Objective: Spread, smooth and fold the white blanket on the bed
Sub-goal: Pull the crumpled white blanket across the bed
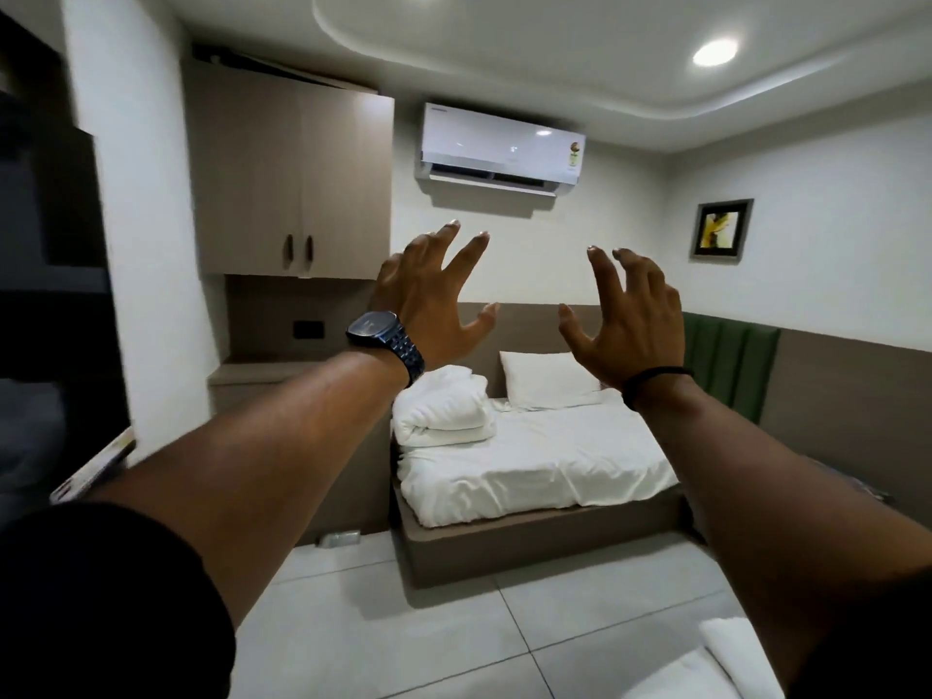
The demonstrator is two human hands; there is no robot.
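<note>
Person faces the bed (544,542), nothing started.
Left hand (428,295) and right hand (630,320) raised, fingers splayed, empty; white blanket (441,413) lies bundled beside the pillow (547,378).

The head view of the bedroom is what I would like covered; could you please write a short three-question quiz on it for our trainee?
1. True or false: the white blanket is already spread flat over the bed.
2. Multiple choice: what do the hands hold? A) a blanket corner B) the pillow C) nothing
3. Which wrist carries the watch?

Key
1. False: it lies as a folded bundle at the head end, left of the pillow.
2. C: the left hand and the right hand are both raised in the air, fingers spread, apart from the bed.
3. The left; the right wears a thin dark band.
</note>
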